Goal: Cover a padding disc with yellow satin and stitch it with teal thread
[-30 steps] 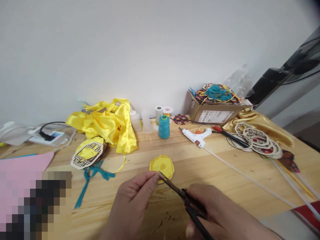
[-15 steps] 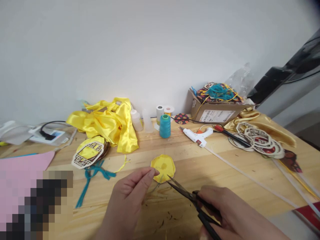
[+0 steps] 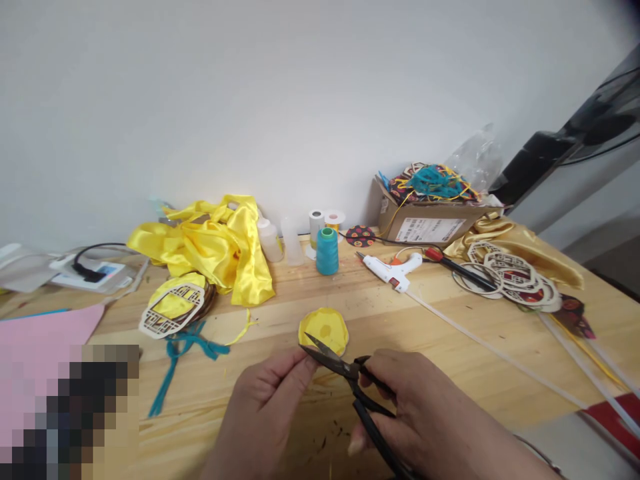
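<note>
One illegible box label [image 3: 431, 230] beyond scissors [image 3: 345, 368]

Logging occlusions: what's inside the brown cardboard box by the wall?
Heaped above the rim of the brown cardboard box: a tangle of teal cord, thin yellow strands and dark patterned pieces. Whatever lies lower is hidden by the box's front wall and that heap.

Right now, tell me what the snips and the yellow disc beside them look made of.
The snips look like metal, matte black, with thin pointed blades. The yellow disc looks like satin fabric, given its soft sheen and wavy edge; any backing is hidden.
</note>
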`<state>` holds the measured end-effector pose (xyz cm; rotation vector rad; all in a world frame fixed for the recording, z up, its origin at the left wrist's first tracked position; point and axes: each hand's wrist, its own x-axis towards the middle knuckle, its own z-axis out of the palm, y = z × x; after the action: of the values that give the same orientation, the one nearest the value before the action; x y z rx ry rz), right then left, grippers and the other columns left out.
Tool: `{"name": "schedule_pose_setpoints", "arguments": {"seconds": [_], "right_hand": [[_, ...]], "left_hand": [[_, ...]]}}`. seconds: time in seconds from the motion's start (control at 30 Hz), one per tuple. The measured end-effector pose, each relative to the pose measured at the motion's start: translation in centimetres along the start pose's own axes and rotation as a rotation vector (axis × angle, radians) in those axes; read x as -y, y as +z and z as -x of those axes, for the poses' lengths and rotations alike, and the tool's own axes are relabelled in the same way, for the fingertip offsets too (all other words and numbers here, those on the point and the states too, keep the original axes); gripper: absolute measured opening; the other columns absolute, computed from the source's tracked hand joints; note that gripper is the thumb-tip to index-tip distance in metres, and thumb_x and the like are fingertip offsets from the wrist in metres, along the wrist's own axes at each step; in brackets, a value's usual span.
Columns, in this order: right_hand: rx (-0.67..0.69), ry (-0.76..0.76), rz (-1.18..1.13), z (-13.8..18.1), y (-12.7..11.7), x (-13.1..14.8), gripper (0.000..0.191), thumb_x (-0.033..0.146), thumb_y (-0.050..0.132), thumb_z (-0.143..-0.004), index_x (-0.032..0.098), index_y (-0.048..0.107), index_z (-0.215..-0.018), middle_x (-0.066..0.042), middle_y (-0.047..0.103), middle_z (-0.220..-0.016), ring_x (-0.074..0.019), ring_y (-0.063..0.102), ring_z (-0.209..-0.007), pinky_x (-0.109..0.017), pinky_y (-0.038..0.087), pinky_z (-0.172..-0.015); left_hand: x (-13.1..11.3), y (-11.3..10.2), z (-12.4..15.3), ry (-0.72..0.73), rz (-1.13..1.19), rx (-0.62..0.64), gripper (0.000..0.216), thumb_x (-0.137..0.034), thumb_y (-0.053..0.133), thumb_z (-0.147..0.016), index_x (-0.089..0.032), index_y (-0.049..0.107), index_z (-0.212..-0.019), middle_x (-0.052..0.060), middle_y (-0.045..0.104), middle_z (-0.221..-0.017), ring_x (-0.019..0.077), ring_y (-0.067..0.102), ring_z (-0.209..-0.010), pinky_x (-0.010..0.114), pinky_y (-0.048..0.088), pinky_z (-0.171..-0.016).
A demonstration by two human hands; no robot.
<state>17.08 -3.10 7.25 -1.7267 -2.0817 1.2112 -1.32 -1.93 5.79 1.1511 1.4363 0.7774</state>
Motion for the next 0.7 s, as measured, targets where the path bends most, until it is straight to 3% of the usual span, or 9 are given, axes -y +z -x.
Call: {"name": "schedule_pose_setpoints", "arguments": {"seconds": [0.33, 0.47, 0.6, 0.7], "right_hand": [[-0.029, -0.003, -0.004, -0.5, 0.6, -0.7, 0.022, 0.042, 0.067, -0.072, 0.021, 0.064, -0.068, 0.002, 0.064, -0.067, -0.0117, 0.051, -0.059, -0.021, 0.034, -0.052], [-0.021, -0.054, 0.034, 0.0, 0.2, -0.3, 0.013, 0.032, 0.070, -0.070, 0.021, 0.063, -0.069, 0.003, 0.065, -0.069, -0.0111, 0.053, -0.061, -0.020, 0.034, -0.054], [0.113, -0.096, 0.126, 1.8, -1.3, -1.3, 0.013, 0.018, 0.069, -0.066, 0.023, 0.063, -0.077, 0.003, 0.067, -0.083, -0.0133, 0.058, -0.073, -0.020, 0.038, -0.061], [0.071, 0.018, 0.256, 3.4, -2.2, -4.7, 0.011, 0.017, 0.062, -0.068, 0.024, 0.063, -0.076, 0.001, 0.066, -0.081, -0.0141, 0.058, -0.069, -0.022, 0.039, -0.058]], "left_hand": [[0.3, -0.2, 0.1, -0.012, 0.053, 0.015, 0.019, -0.037, 0.064, -0.075, -0.023, 0.077, -0.077, -0.005, 0.044, -0.046, 0.0097, 0.029, -0.044, 0.021, 0.020, -0.040], [0.4, -0.2, -0.1, -0.030, 0.084, -0.002, 0.019, -0.037, 0.067, -0.071, -0.022, 0.077, -0.074, -0.004, 0.051, -0.049, 0.0099, 0.032, -0.045, 0.021, 0.024, -0.042], [1.0, -0.7, -0.7, -0.064, 0.169, -0.133, 0.023, -0.039, 0.070, -0.069, -0.019, 0.076, -0.079, -0.007, 0.040, -0.043, 0.0085, 0.029, -0.044, 0.020, 0.022, -0.042], [1.3, -1.1, -1.4, -0.082, 0.338, -0.137, 0.033, -0.045, 0.067, -0.072, -0.017, 0.073, -0.089, -0.009, 0.031, -0.045, 0.0071, 0.025, -0.044, 0.018, 0.020, -0.041]]}}
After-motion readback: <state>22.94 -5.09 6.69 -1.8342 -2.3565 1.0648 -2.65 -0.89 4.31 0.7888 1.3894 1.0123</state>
